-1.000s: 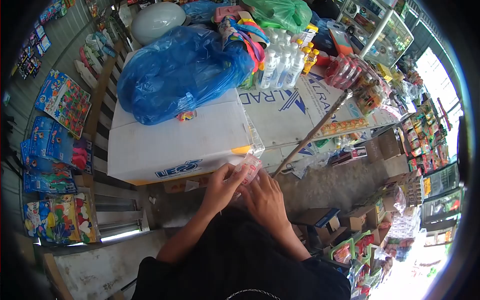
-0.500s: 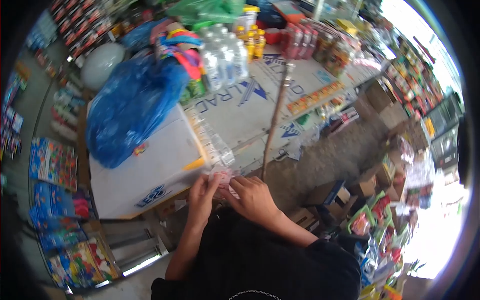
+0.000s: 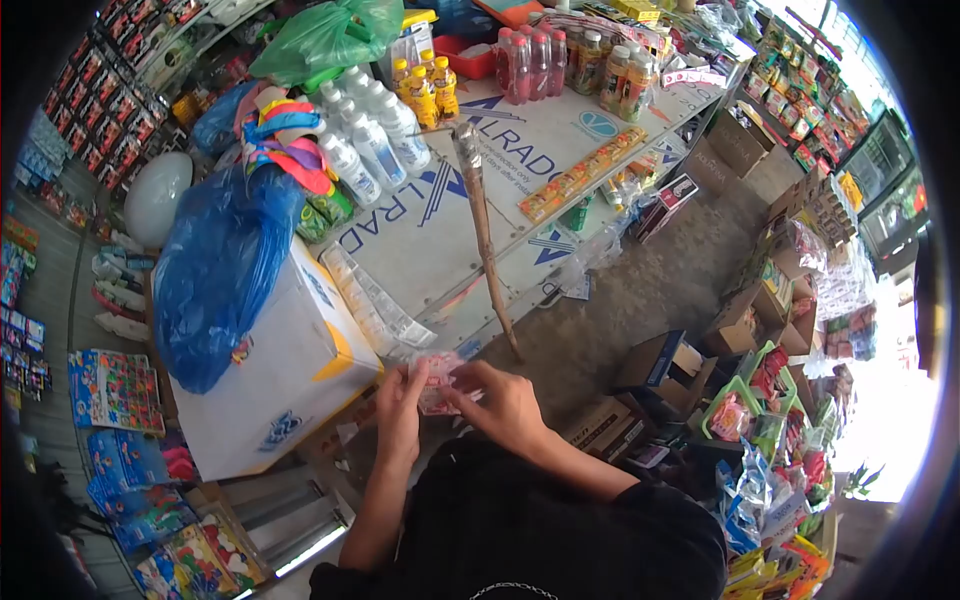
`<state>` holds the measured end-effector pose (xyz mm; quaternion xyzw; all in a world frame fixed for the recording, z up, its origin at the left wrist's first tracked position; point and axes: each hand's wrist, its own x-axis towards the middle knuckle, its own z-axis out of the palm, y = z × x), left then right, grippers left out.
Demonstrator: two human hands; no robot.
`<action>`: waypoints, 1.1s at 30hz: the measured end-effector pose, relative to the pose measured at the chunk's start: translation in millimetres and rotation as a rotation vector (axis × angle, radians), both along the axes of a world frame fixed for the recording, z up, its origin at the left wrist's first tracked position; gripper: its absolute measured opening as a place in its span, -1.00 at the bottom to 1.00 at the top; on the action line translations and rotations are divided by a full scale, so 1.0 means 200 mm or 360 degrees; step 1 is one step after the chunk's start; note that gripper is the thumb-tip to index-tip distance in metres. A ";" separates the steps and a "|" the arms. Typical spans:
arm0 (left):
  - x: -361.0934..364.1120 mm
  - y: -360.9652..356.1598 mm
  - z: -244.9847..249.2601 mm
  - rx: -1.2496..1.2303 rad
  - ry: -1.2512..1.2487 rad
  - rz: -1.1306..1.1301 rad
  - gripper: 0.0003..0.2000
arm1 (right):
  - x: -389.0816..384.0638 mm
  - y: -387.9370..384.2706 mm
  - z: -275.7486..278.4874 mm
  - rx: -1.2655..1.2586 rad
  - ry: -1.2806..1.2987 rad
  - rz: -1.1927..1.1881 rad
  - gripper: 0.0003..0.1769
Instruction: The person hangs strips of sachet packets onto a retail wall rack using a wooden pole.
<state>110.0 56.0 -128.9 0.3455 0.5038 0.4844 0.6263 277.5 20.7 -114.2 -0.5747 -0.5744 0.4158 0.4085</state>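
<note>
Between my hands, low in the middle, is a small, thin pink-and-white packet (image 3: pixel 437 381), its surface crinkled and its print too blurred to read. My left hand (image 3: pixel 401 405) pinches its left edge, thumb on the near side. From the right, the bent fingers of my right hand (image 3: pixel 503 403) close on its other side. Just beyond them, a strip of clear plastic packaging (image 3: pixel 375 300) lies along the edge of a white carton (image 3: pixel 280 370). A wooden stick (image 3: pixel 482 235) leans upright against the table edge, ahead of my right hand.
A blue plastic bag (image 3: pixel 225 275) covers part of the carton. On the printed white tabletop (image 3: pixel 430 255) stand clear water bottles (image 3: pixel 370 150), yellow bottles (image 3: pixel 427 92) and red drink bottles (image 3: pixel 530 65). Open cardboard boxes (image 3: pixel 665 368) and a green basket (image 3: pixel 735 405) crowd the floor at right.
The view has shifted, so the tabletop goods appear further left. The packet shows more of its surface between my hands, which stay in nearly the same spot.
</note>
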 end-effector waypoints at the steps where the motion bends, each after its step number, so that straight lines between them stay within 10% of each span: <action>1: 0.02 -0.01 0.00 -0.0027 -0.0017 -0.0025 -0.85 | 0.01 -0.01 -0.03 0.0084 0.0001 -0.0042 -0.67; 19: 0.08 -0.23 -0.12 0.0189 -0.0219 -0.0231 -0.73 | -0.10 -0.19 -0.05 -0.0100 0.0490 -0.0333 -0.60; 21: 0.05 -0.24 -0.18 0.0662 0.0683 -0.0186 -0.70 | -0.09 -0.19 -0.10 -0.0094 0.0107 -0.0267 -0.66; 33: -0.13 -0.30 -0.15 -0.0122 -0.0373 -0.0380 -0.56 | -0.25 -0.22 -0.14 -0.0097 0.0188 -0.0145 -0.64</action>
